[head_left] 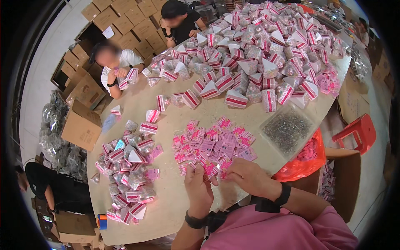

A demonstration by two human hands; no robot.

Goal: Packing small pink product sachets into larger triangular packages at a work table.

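My left hand (199, 187) is closed, with a pink printed card (209, 168) pinched between thumb and fingers. Just to its right, my right hand (252, 179) has its fingers pressed together beside another pink card (225, 167); what they grip, if anything, is hidden. Both hands are at the near edge of a loose pile of pink printed cards (223, 139) spread over the table. Beyond my right hand stands a clear square tray (266, 118) full of thin metal pins (287, 131).
A big heap of triangular clear packs (254, 54) with pink-striped card covers the far table (175, 121). A smaller heap (129, 175) lies left. An orange-red bag (302, 166), an open carton (348, 187) and a red stool (360, 131) are right. Several people work around the table.
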